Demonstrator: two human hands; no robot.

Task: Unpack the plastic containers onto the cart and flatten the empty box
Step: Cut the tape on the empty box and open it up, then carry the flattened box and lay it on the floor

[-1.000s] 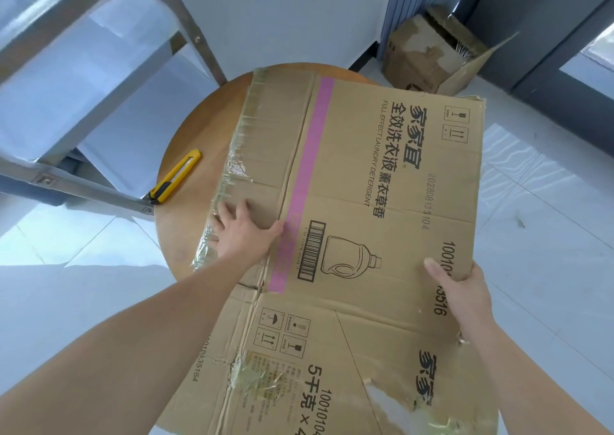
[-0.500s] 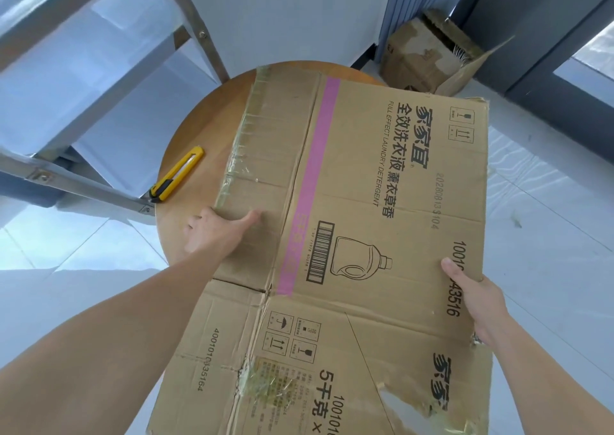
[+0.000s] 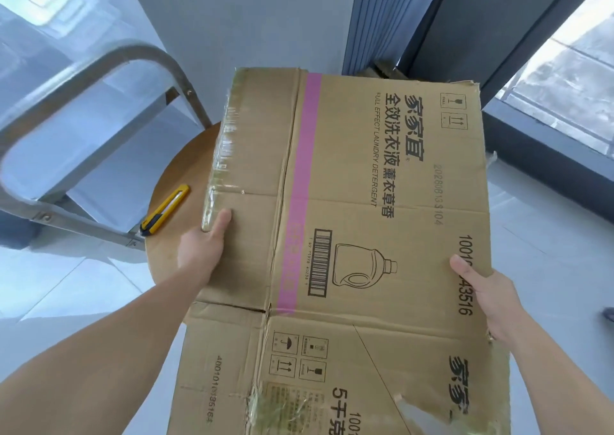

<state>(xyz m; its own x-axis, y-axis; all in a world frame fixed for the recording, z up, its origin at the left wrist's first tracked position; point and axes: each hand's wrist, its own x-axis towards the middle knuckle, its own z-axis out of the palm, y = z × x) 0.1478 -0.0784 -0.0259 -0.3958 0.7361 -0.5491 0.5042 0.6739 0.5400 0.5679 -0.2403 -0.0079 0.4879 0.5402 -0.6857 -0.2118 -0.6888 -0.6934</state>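
Observation:
A flattened brown cardboard box [image 3: 382, 208] with a pink stripe and laundry-detergent print fills the middle of the view, lifted and tilted above a round wooden table [image 3: 181, 168]. My left hand [image 3: 202, 248] grips its left edge, thumb on top. My right hand [image 3: 481, 296] grips the right edge, thumb over the printed numbers. The fingers of both hands are hidden under the cardboard. The metal cart [image 3: 83, 102] stands at the left, with translucent plastic containers [image 3: 43, 12] blurred on its shelf.
A yellow utility knife [image 3: 164, 210] lies on the table near the cart's frame. Another cardboard box [image 3: 385, 69] peeks out behind the held box, by the grey wall panel. Tiled floor lies all around, and a window runs along the right.
My left hand slid from pressing flat on the box to gripping its left edge. Both hands raised the flattened box off the table; the view tilted up.

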